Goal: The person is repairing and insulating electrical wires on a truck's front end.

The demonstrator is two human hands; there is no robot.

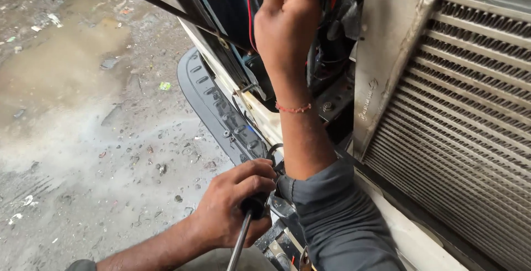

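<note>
A: Report the left hand.
B: The left hand [235, 207] is low in the frame, fingers [255, 178] clamped round the dark handle of a screwdriver [241, 238]. The metal shaft runs down and out past the bottom edge, so the tip is not visible. The hand sits just beside the vehicle's black lower trim panel [213, 105].

A: Right hand?
B: The right hand [285, 19] is raised into the opened front bay, among black and red wires [250, 11]. Its fingertips pass out of the top of the frame; whether they grip anything cannot be told. A red thread band [293, 107] circles the wrist, and a grey sleeve [337, 221] covers the forearm.

A: Surroundings?
B: A finned radiator [464, 121] stands to the right. Wet, muddy ground [83, 110] lies to the left.
</note>
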